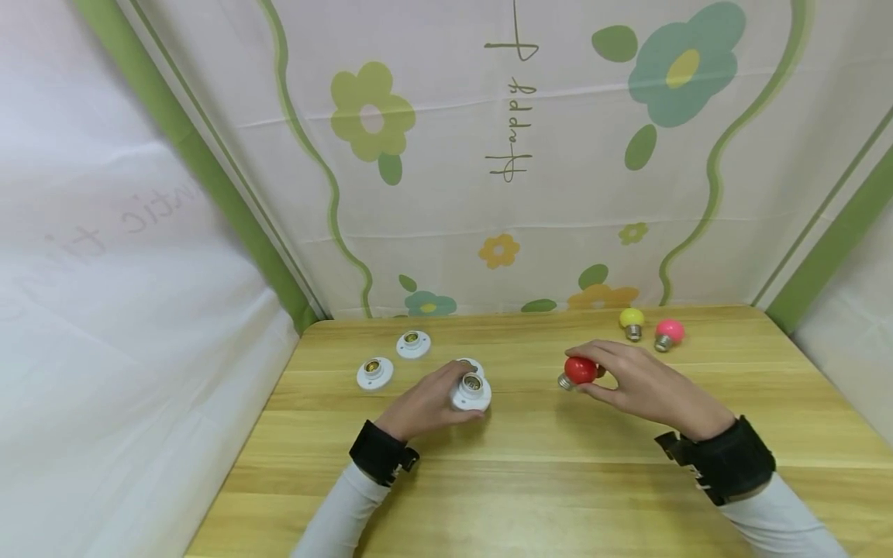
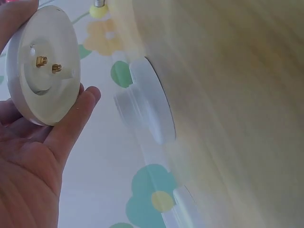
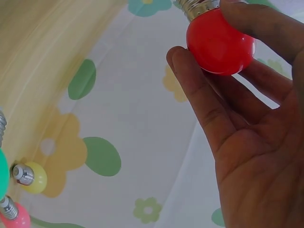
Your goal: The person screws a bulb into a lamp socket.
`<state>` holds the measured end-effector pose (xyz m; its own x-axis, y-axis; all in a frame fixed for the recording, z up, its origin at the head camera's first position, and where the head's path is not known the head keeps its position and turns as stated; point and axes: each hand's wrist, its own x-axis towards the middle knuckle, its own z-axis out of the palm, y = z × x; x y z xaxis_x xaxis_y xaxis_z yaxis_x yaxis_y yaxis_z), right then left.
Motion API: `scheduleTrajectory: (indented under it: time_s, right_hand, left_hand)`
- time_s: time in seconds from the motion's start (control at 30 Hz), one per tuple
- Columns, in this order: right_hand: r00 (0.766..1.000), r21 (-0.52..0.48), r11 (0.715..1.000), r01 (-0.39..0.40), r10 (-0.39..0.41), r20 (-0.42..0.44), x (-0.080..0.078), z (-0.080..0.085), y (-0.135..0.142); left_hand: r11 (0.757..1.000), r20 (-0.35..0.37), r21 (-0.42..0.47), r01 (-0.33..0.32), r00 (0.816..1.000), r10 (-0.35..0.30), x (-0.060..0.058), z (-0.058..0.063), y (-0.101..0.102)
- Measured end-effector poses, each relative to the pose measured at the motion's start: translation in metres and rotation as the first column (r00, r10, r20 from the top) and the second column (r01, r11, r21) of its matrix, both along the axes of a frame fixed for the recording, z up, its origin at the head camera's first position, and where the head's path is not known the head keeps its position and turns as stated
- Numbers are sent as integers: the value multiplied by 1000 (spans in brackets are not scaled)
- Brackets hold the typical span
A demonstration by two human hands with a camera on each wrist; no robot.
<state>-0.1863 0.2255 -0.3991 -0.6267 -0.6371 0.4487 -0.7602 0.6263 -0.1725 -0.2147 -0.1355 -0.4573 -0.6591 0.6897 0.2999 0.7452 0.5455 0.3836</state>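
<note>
My left hand grips a round white lamp socket by its rim, lifted off the table. Its underside, with two brass screws, faces the left wrist camera. Just behind it, partly covered, another white socket shows. Two more sockets, one nearer and one farther, sit on the table left of that hand. In my right hand a red light bulb is pinched between thumb and fingers, its metal screw base pointing left toward the held socket. A gap separates bulb and socket.
A yellow bulb and a pink bulb lie at the table's back right. Part of a green bulb shows at the right wrist view's left edge. Flower-printed fabric stands behind the wooden table, with white fabric at the sides.
</note>
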Motion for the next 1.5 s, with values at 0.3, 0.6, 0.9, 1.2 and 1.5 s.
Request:
scheduleTrajectory:
  time_s: [0.3,0.6,0.9,1.2,1.5]
  right_hand:
    - [1000,-3,1000,1,-1,3,2,3,-2]
    - [1000,-6,1000,-6,6,7,2,3,-2]
    - [1000,-9,1000,-15,15,4,3,4,-3]
    - [999,-15,999,-34,34,-14,3,7,-6]
    - [999,-20,999,-39,38,-19,4,9,-10]
  left_hand:
    - [1000,4,13,6,1000,-6,-1,2,12]
    - [1000,33,-27,-14,999,15,-1,5,25]
    - [999,27,-30,-14,1000,14,-1,4,31]
    - [1000,34,-27,2,999,-1,-2,5,40]
    - [999,64,-21,25,998,-23,1,10,47]
